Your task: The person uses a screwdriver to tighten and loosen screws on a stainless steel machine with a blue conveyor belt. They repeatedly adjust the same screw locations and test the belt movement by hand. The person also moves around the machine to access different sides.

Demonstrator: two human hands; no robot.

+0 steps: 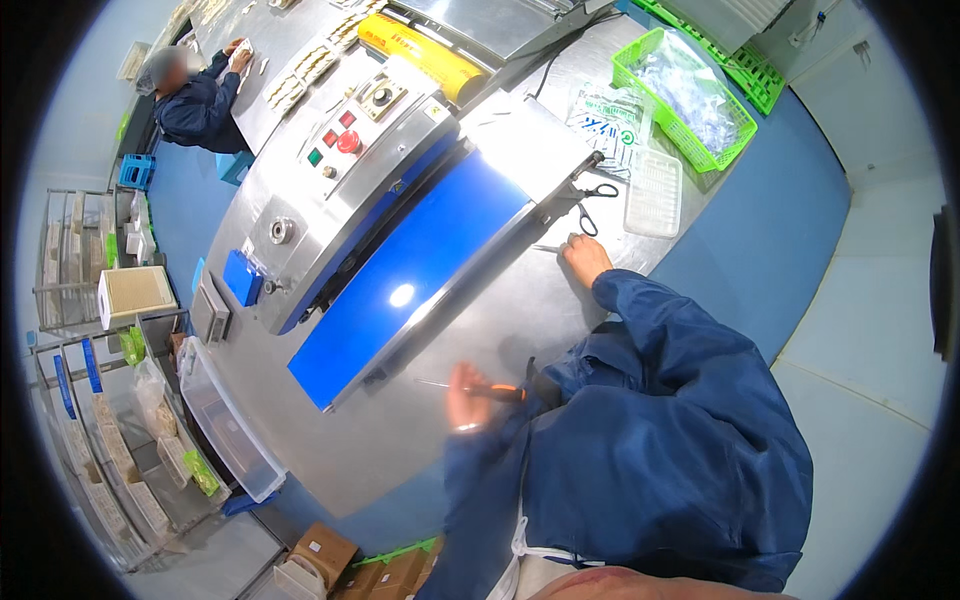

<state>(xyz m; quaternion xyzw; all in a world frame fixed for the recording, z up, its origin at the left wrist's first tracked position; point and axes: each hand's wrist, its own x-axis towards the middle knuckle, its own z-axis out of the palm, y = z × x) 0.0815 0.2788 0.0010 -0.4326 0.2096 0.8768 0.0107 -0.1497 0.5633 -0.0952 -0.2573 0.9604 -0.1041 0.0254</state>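
My left hand (464,400), smeared by motion, is closed around a screwdriver (507,393) with an orange and black handle. The thin shaft points left, above the steel table (400,440). Farther right, my right hand (586,262) rests on the tabletop with its fingers curled down. A thin metallic piece (546,248) shows at its fingertips; what it is cannot be made out. Just beyond that hand lie black-handled scissors (588,222). A blue conveyor belt (430,270) on a steel machine (345,170) runs between and beyond my hands.
A clear plastic tray (654,195), a printed bag (605,125) and a green basket (740,150) of plastic bags stand at the right. A yellow roller (420,58) lies behind the machine's control panel. At the far left a person (195,105) works; racks (110,440) and a clear bin (225,420) stand left.
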